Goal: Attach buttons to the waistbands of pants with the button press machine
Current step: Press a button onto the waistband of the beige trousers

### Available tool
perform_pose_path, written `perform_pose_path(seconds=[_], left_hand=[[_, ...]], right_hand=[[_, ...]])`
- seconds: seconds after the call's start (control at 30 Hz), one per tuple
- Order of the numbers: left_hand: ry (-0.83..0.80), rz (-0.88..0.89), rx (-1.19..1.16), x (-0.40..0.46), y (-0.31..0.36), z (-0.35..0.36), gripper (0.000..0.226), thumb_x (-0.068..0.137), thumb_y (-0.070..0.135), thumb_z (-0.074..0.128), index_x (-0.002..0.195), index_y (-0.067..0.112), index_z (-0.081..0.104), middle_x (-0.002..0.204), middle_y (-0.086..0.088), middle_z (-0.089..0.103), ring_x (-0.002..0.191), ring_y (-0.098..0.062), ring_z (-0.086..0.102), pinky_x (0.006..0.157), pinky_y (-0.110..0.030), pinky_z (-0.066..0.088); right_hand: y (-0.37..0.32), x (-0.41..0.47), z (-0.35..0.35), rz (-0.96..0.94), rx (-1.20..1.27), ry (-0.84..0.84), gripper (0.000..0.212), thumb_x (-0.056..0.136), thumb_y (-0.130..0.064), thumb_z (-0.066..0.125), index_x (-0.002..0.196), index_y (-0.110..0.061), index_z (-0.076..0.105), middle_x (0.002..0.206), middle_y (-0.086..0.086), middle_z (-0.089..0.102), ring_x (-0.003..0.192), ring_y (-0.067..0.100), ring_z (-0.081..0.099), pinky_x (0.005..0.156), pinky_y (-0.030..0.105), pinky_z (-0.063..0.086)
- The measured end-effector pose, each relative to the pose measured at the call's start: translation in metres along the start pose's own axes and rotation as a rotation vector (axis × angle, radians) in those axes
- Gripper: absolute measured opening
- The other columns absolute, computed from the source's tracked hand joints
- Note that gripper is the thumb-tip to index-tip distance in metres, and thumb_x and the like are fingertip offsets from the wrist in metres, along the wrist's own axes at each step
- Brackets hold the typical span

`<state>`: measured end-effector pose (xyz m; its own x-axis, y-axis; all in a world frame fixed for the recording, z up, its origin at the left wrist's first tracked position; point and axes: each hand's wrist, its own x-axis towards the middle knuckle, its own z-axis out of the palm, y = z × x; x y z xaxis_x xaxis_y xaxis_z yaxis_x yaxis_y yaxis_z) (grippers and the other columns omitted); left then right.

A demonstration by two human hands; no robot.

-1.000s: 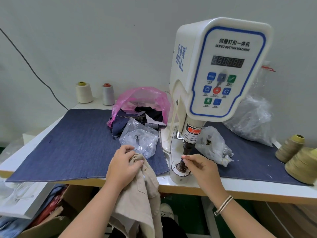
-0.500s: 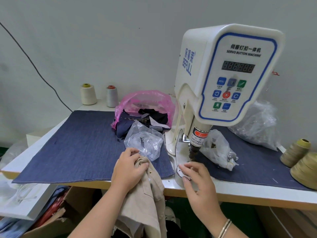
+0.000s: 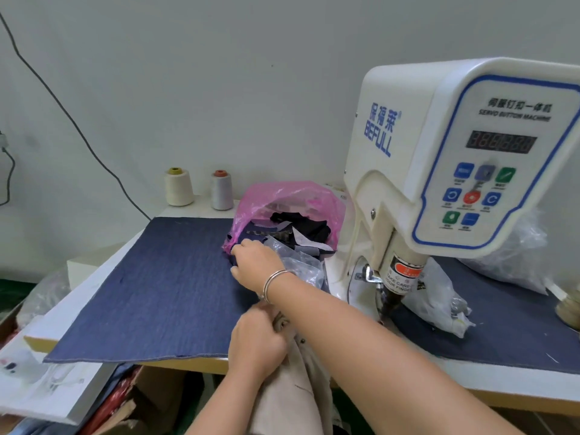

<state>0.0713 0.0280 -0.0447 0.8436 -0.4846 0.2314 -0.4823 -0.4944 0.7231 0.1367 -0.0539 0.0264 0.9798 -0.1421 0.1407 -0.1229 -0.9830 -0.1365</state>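
Two thread cones stand at the back edge of the counter, near its left corner. A dark blue denim cloth covers most of the counter top.

The left hand is at the front edge of the counter, its fingers curled tight round a bunched fold of the beige pants, which hang down below the front edge. Small buttons show on the gathered fabric just beside the hand.

The right hand reaches across above the left hand toward the middle of the counter, a bracelet on its wrist. It rests at the mouth of a clear plastic bag, just in front of a pink bag holding dark fabric scraps. Its fingers bend downward; whether they hold anything cannot be told.

The button press machine stands toward the right side of the counter. Further clear bags lie beside and behind its base.
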Motion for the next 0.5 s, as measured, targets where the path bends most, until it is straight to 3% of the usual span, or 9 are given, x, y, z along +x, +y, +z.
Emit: perform_pose_path(seconds=[0.13, 0.2, 0.27, 0.4, 0.5], left_hand=[[-0.053, -0.081, 0.008, 0.004, 0.0, 0.0, 0.041, 0.073, 0.047, 0.041, 0.103, 0.026, 0.058, 0.104, 0.0, 0.067, 0.091, -0.022, 0.062, 0.07, -0.029, 0.042], [-0.056, -0.115, 0.039, 0.006, 0.0, 0.001, 0.034, 0.082, 0.043, 0.046, 0.108, 0.025, 0.058, 0.107, 0.0, 0.065, 0.093, -0.021, 0.061, 0.071, -0.027, 0.04], [-0.038, -0.095, 0.048, 0.006, 0.001, 0.0, 0.032, 0.083, 0.041, 0.046, 0.108, 0.026, 0.059, 0.107, 0.002, 0.064, 0.095, -0.023, 0.061, 0.07, -0.029, 0.04], [-0.042, 0.081, 0.051, 0.002, 0.002, 0.0, 0.04, 0.076, 0.044, 0.038, 0.097, 0.025, 0.066, 0.11, 0.014, 0.06, 0.102, -0.014, 0.054, 0.078, -0.031, 0.043], [-0.03, 0.104, 0.013, 0.003, -0.002, 0.003, 0.021, 0.083, 0.038, 0.056, 0.089, 0.023, 0.069, 0.118, 0.022, 0.054, 0.108, -0.004, 0.048, 0.085, -0.025, 0.039]], right_hand=[[0.002, 0.029, 0.031, 0.233, -0.052, -0.07, 0.06, 0.087, -0.047, 0.058, 0.128, -0.007, 0.045, 0.126, 0.011, 0.048, 0.119, 0.029, 0.046, 0.092, 0.041, 0.039], [0.005, 0.038, 0.04, 0.273, -0.115, -0.047, 0.052, 0.092, -0.046, 0.051, 0.129, -0.01, 0.049, 0.128, 0.009, 0.05, 0.12, 0.027, 0.046, 0.092, 0.041, 0.038], [0.012, 0.04, 0.037, 0.283, -0.054, -0.009, 0.038, 0.099, -0.033, 0.039, 0.126, -0.013, 0.056, 0.128, 0.009, 0.054, 0.12, 0.029, 0.048, 0.092, 0.04, 0.038], [0.03, 0.034, 0.012, 0.335, 0.399, 0.114, 0.036, 0.102, -0.017, 0.029, 0.116, -0.001, 0.057, 0.119, 0.02, 0.059, 0.107, 0.034, 0.054, 0.085, 0.039, 0.039], [0.033, 0.02, -0.019, 0.439, 0.967, 0.396, 0.035, 0.102, -0.022, 0.037, 0.088, 0.0, 0.06, 0.084, 0.016, 0.059, 0.077, 0.033, 0.055, 0.072, 0.036, 0.044]])
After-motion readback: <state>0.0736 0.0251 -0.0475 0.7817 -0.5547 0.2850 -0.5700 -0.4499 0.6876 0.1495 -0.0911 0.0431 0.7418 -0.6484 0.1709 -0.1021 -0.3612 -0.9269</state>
